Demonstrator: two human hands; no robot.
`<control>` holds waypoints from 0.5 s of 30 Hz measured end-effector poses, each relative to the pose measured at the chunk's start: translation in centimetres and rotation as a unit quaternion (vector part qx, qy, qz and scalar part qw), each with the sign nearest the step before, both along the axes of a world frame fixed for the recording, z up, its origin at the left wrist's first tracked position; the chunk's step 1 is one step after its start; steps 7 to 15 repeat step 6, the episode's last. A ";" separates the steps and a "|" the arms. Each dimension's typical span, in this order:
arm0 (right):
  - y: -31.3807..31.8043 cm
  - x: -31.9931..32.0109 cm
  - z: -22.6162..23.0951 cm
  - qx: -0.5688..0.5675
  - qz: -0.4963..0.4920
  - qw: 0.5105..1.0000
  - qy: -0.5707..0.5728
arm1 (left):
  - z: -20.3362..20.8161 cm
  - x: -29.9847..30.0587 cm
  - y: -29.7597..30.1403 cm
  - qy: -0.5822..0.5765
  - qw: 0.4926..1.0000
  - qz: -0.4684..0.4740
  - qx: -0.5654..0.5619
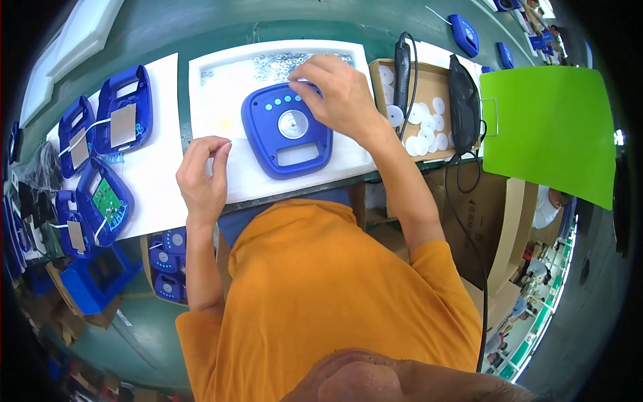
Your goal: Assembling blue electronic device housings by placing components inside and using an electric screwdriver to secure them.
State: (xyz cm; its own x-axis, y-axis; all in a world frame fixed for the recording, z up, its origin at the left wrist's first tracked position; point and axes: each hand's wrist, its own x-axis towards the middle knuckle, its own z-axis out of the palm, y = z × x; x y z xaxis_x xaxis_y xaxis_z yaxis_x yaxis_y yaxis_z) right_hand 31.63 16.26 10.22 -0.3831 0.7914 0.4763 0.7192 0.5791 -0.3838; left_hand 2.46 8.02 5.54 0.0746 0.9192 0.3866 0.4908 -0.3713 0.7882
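A blue plastic housing (273,137) lies in the white foam tray before me, its handle cut-out toward me. It has a round clear disc (293,124) in its middle and a row of light-blue dots near the far edge. My right hand (338,94) is over its far right corner, thumb and forefinger pinched at the far edge; whatever they hold is too small to name. Left of the housing and apart from it, my left hand (203,177) is closed with thumb and forefinger together at the tray's near left side. What lies in that pinch I cannot make out.
Small metal parts (284,65) are scattered along the foam tray's (201,100) far side. Opened blue housings (124,114) lie at left. A cardboard box (431,70) of white discs (425,127), a black corded tool (402,74) and a green panel (549,134) are at right.
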 end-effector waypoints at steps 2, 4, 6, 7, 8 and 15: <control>2.2 -0.9 -0.5 0.022 -0.019 0.998 -0.055 | -0.2 0.0 0.1 0.009 1.000 0.001 0.004; 5.0 -1.6 -1.4 0.035 -0.012 0.996 -0.083 | -0.4 0.0 0.2 0.020 1.000 0.001 0.008; 7.4 -2.6 -2.1 0.064 0.006 0.988 -0.140 | -0.7 0.1 0.2 -0.005 1.000 0.011 -0.007; 7.4 -2.6 -2.1 0.064 0.006 0.988 -0.140 | -0.7 0.1 0.2 -0.005 1.000 0.011 -0.007; 7.4 -2.6 -2.1 0.064 0.006 0.988 -0.140 | -0.7 0.1 0.2 -0.005 1.000 0.011 -0.007; 7.4 -2.6 -2.1 0.064 0.006 0.988 -0.140 | -0.7 0.1 0.2 -0.005 1.000 0.011 -0.007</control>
